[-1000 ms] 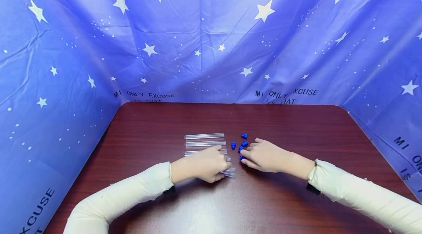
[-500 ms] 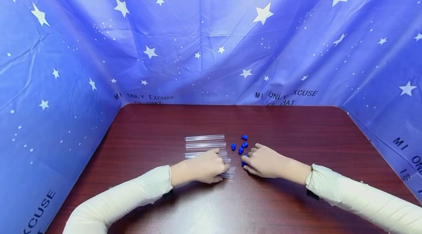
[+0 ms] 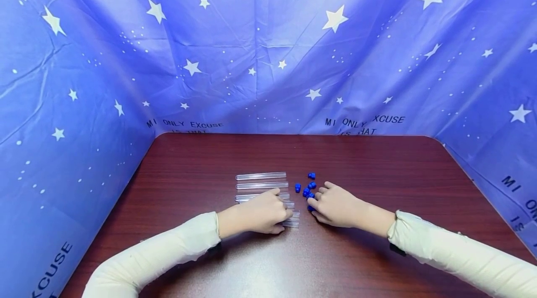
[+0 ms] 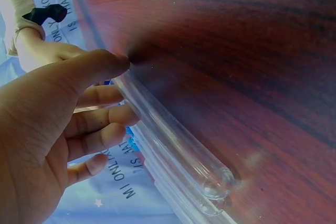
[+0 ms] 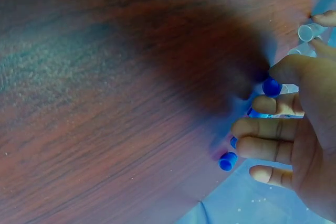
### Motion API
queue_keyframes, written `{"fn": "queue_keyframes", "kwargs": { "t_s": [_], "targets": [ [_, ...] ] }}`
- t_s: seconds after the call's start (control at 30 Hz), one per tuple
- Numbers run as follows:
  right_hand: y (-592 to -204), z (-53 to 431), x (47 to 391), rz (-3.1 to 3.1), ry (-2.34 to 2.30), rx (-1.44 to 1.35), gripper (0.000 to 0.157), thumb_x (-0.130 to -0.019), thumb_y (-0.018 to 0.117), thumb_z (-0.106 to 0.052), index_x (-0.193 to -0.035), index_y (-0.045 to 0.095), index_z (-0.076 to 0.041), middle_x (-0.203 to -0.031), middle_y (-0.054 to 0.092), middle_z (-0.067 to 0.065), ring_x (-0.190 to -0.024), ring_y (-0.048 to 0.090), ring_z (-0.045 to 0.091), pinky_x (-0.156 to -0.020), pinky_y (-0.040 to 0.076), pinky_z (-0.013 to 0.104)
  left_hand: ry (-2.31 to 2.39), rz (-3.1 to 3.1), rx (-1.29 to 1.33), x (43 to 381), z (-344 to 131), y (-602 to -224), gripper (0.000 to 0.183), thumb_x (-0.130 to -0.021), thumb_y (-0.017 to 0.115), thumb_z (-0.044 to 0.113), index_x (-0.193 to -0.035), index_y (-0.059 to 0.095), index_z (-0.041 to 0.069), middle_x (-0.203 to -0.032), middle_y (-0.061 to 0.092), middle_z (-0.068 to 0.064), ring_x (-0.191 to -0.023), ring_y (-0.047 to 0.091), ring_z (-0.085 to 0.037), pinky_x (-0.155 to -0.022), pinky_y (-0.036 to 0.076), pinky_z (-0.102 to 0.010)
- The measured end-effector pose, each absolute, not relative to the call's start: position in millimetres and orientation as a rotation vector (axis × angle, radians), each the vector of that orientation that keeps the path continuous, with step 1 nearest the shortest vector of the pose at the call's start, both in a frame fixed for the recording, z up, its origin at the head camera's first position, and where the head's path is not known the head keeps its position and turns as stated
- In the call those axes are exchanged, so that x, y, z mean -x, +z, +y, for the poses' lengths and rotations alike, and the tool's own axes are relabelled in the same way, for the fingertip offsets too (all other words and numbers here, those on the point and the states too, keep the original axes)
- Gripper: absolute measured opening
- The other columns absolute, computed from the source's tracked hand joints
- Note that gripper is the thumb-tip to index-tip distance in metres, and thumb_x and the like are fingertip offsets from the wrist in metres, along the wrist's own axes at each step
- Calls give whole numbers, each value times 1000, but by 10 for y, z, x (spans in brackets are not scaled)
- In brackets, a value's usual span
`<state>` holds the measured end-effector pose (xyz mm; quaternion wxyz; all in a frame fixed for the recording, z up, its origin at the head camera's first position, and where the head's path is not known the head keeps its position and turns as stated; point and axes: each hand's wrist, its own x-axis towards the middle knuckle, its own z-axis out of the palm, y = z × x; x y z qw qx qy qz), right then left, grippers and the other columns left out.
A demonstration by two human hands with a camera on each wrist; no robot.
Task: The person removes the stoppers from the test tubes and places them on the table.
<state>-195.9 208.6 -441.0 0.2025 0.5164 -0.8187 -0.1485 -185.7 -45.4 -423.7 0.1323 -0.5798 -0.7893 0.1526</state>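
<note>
Several clear test tubes (image 3: pixel 261 176) lie side by side on the table, with blue caps (image 3: pixel 312 176) scattered just right of their mouths. My left hand (image 3: pixel 262 211) reaches over the nearer tubes and covers part of them. In the left wrist view its thumb and fingers pinch the nearest test tube (image 4: pixel 173 135) close to the mouth end. To the right of the tubes, my right hand (image 3: pixel 340 204) is at the nearest caps. The right wrist view shows a blue cap (image 5: pixel 271 87) pinched between its thumb and index finger, while another cap (image 5: pixel 228 161) lies beyond the fingertips.
The dark red wooden table (image 3: pixel 201 153) has rounded far corners. Behind it and along both sides hangs a blue curtain (image 3: pixel 260 55) printed with white stars and lettering. Light glares off the table's front part.
My right hand has shifted slightly nearer and right, its fingertips now at the nearest caps. The tubes by my left hand lie straighter than before; that hand has barely moved.
</note>
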Motion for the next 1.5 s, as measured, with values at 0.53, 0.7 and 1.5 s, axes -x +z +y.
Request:
{"fn": "queue_keyframes", "kwargs": {
  "t_s": [0.53,0.7,1.5],
  "targets": [
    [-4450,2087,1944,-2281,-413,-1390,30,-85,75,-37,-79,57,-14,-67,61,-2,-64,59,17,-61,36,32,456,-2234,1662,1874,-456,-4282,28,-86,73,51,-97,69,26,-85,72,14,-83,67,-5,-78,42,-29],
    [-4470,2090,1951,-2277,-401,-1379,30,-84,76,-37,-79,58,-14,-67,61,-2,-64,58,18,-61,36,33,469,-2227,1654,1870,-459,-4272,27,-87,73,51,-96,68,25,-84,71,14,-81,67,-5,-78,41,-28],
    [-4394,2077,1999,-2282,-412,-1387,34,-83,77,-40,-78,56,-14,-65,59,-2,-62,55,19,-62,36,33,461,-2248,1634,1908,-481,-4246,38,-83,73,58,-103,70,25,-89,72,13,-87,67,-7,-79,42,-29]
  ]
}}
